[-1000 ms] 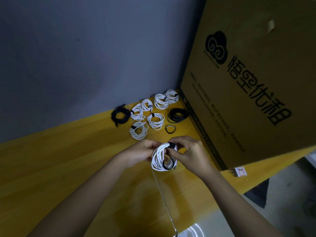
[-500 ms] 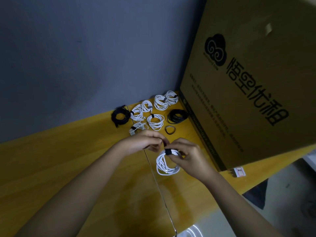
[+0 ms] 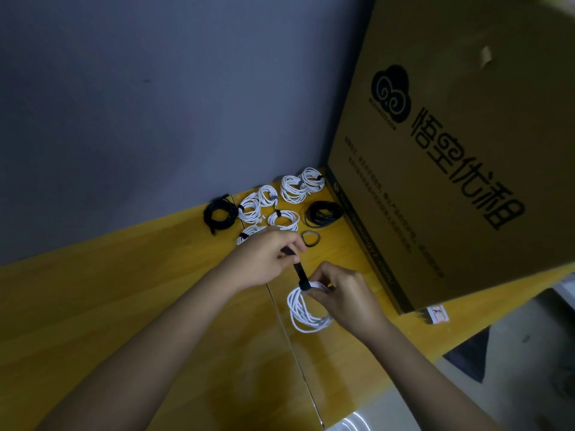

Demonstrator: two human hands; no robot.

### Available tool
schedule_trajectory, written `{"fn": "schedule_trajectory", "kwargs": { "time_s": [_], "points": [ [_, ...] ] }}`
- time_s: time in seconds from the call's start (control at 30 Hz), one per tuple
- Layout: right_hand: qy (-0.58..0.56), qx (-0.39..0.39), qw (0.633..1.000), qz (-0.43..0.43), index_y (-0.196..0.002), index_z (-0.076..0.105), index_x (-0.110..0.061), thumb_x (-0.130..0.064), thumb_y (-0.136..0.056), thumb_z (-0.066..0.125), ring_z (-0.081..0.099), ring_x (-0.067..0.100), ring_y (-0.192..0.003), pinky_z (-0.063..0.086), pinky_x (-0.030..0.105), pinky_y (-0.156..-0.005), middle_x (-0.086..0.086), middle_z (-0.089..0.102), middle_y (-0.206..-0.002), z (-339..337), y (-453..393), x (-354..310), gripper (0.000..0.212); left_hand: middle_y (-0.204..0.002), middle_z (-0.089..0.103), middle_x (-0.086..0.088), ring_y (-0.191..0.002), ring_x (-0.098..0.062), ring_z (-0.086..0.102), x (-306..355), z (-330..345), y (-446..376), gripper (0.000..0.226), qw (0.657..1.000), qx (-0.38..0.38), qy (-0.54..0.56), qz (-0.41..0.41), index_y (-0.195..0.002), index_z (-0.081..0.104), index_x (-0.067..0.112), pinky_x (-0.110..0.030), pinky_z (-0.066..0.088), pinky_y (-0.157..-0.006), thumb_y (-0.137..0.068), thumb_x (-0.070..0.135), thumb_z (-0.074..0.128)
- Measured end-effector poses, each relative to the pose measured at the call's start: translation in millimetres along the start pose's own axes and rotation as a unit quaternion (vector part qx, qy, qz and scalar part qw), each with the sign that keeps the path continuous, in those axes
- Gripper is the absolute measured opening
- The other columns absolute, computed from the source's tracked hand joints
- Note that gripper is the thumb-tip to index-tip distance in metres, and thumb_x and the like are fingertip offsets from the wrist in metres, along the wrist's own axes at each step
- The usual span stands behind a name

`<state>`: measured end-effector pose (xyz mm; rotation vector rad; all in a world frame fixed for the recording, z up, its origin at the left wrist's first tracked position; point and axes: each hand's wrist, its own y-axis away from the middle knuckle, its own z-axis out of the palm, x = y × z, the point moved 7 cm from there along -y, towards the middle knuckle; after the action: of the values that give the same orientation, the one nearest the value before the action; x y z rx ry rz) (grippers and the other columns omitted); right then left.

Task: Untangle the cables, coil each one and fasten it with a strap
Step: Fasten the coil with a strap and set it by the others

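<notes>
The right hand [image 3: 342,293] pinches the white coil [image 3: 306,309] at its top, where a black strap [image 3: 300,272] wraps it; the left hand [image 3: 264,259] pinches the strap's free end, pulled taut. The coil hangs just above the yellow surface [image 3: 124,306], near its front edge. Bare surface lies to the left. Beyond, bundled coils [image 3: 280,203] lie by the wall. A cardboard box [image 3: 451,150] bounds the right, printed with a cloud logo and Chinese characters.

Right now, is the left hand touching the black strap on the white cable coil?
Touching. The head view shows the left hand pinching the free end of the black strap, which runs down to the white cable coil that the right hand holds.
</notes>
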<state>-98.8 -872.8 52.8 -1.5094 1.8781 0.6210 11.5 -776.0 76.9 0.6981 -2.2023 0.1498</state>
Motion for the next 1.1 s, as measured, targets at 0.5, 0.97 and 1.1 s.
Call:
{"fn": "schedule_trajectory", "kwargs": {
  "time_s": [0.5,0.97,1.1],
  "points": [
    [-0.134,0.129,0.975,0.123,-0.068,0.062,-0.020,-0.018,-0.074,0.080,0.059,0.004,-0.054,0.042,0.018,-0.048,-0.013,0.066,-0.066,-3.8,-6.2,18.7,0.019,-0.111,0.069,0.013,-0.126,-0.010,0.052,17.3,17.5,44.8,0.035,0.990,0.117,0.003,0.078,-0.118,0.063,0.017,-0.040,0.039,-0.107,-0.098,0.038,0.042],
    [-0.067,0.136,0.988,0.010,-0.075,0.055,-0.017,-0.012,-0.074,0.078,0.059,0.002,-0.071,0.043,0.012,-0.056,-0.015,0.057,-0.072,-13.2,-1.7,-4.8,0.024,-0.102,0.070,0.001,-0.093,-0.011,0.068,-16.7,23.0,13.6,0.021,0.966,-0.010,0.252,-0.049,-0.095,0.069,0.031,-0.027,0.053,-0.083,-0.079,0.019,0.076],
    [-0.082,0.089,0.993,0.005,-0.077,0.061,-0.014,-0.006,-0.075,0.078,0.061,0.001,-0.077,0.046,0.012,-0.060,-0.015,0.056,-0.082,-11.4,-2.6,-8.9,0.019,-0.097,0.072,-0.010,-0.094,-0.026,0.068,-19.2,24.1,12.9,0.014,0.966,-0.029,0.249,-0.058,-0.096,0.071,0.021,-0.039,0.051,-0.090,-0.083,0.018,0.073]
  ]
}}
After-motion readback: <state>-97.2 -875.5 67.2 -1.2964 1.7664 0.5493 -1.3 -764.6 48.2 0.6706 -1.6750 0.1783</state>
